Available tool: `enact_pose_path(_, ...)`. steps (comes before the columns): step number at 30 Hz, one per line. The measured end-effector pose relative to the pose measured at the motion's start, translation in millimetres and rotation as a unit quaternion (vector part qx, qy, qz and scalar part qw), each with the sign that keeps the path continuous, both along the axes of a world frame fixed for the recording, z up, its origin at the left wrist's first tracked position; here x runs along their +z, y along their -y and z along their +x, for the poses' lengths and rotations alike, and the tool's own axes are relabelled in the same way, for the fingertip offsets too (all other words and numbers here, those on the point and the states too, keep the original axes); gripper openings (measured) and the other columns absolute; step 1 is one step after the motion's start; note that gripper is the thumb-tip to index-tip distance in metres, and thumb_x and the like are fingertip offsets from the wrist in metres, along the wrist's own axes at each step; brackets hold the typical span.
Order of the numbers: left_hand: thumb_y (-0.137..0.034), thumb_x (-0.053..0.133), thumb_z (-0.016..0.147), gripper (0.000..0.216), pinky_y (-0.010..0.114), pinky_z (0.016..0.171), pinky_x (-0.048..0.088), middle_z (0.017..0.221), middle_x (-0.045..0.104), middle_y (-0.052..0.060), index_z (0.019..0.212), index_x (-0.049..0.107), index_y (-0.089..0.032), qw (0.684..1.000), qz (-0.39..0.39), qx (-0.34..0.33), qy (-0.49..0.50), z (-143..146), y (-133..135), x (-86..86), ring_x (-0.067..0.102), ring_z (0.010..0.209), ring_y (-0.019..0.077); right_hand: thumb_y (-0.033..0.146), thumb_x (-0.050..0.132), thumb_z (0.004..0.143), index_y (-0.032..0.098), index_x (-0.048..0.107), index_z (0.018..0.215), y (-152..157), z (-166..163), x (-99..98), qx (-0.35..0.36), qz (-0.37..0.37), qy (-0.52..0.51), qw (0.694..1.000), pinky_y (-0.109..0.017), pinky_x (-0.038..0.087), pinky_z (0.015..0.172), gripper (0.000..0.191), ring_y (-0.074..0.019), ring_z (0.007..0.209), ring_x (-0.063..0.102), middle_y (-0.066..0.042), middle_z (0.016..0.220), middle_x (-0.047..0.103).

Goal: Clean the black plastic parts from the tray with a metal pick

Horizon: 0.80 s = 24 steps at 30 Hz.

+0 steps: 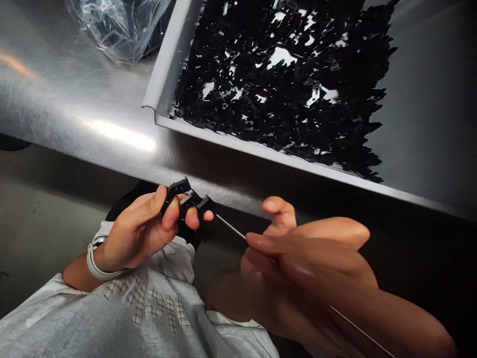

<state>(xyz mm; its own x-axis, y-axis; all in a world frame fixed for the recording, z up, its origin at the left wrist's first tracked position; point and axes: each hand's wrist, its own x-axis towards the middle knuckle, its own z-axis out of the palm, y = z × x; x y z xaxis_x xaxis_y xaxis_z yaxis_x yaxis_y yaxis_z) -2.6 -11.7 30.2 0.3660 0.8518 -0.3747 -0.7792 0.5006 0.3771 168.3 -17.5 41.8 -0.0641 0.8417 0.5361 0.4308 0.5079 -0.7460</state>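
Our left hand (143,231) is curled tight round a short row of black plastic clips (189,201), thumb + fingers pinching them just below the steel table (74,99) edge; our right hand (309,268) pinches a thin metal rod (231,227) betw. thumb & forefinger, tip meeting the row's end; on the table a metal tray (164,64) w/ a heap of loose clips (286,84); clear plastic bag (119,25) just beside it.

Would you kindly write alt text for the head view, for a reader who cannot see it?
A person's left hand holds several small black clips while the right hand pinches a thin metal rod whose tip meets them. Behind, a metal tray on a steel table holds a heap of black parts, beside a clear plastic bag.
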Motion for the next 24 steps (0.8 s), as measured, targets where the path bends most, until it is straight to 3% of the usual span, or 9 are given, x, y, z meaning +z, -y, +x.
enact_pose_path(5,-0.034,0.067,0.094,0.037,0.026,0.095,0.054,0.075,0.076,0.002,0.062,0.072,-0.018,1.0,0.001,-0.007,-0.004,-1,1,2.5,0.075,0.093,0.019,0.02,0.075,0.091,0.024,0.066,0.074,0,-9,-3.9,-0.028,-0.01,-0.035,0.999,-0.039,0.058,0.081,0.02,-0.0095,0.069,0.051,0.011,0.086,0.076)
enact_pose_path(11,-0.036,0.072,0.09,0.035,0.034,0.104,0.052,0.069,0.07,0.0,0.06,0.072,-0.019,0.999,0.009,-0.001,-0.036,0,2,3.2,0.076,0.094,0.023,0.015,0.075,0.09,0.025,0.068,0.077,-2,-16,-8.6,-0.058,-0.002,-0.065,0.996,-0.038,0.056,0.074,0.017,-0.0088,0.062,0.053,0.011,0.077,0.077)
enact_pose_path(13,-0.036,0.07,0.091,0.036,0.035,0.107,0.051,0.067,0.068,0.0,0.06,0.072,-0.019,0.999,0.015,0.005,-0.042,0,2,1.8,0.075,0.095,0.023,0.019,0.07,0.095,0.024,0.066,0.077,-4,-17,-8.5,-0.07,0.059,-0.076,0.993,-0.036,0.056,0.073,0.019,-0.0081,0.062,0.051,0.012,0.077,0.076)
enact_pose_path(14,-0.037,0.07,0.092,0.036,0.035,0.107,0.05,0.067,0.068,0.001,0.06,0.073,-0.019,0.999,0.019,0.007,-0.042,1,2,1.0,0.075,0.095,0.0231,0.019,0.069,0.096,0.023,0.065,0.077,-5,-18,-8.1,-0.081,0.052,-0.078,0.992,-0.036,0.056,0.074,0.02,-0.0079,0.063,0.051,0.012,0.077,0.075)
enact_pose_path(18,-0.038,0.068,0.092,0.036,0.036,0.103,0.053,0.068,0.068,0.001,0.061,0.073,-0.019,0.998,0.035,0.014,-0.04,2,3,-0.9,0.075,0.095,0.0238,0.017,0.073,0.093,0.023,0.064,0.078,-5,-20,-5.3,-0.06,-0.002,-0.072,0.996,-0.036,0.056,0.077,0.018,-0.0072,0.066,0.054,0.012,0.08,0.076)
enact_pose_path(24,-0.039,0.067,0.093,0.038,0.035,0.094,0.056,0.066,0.067,0.002,0.061,0.071,-0.019,0.996,0.045,0.018,-0.07,2,5,1.0,0.074,0.094,0.0248,0.015,0.072,0.093,0.023,0.067,0.077,-3,-20,-2.5,-0.073,0.017,-0.059,0.995,-0.036,0.057,0.076,0.018,-0.0069,0.061,0.052,0.011,0.076,0.076)
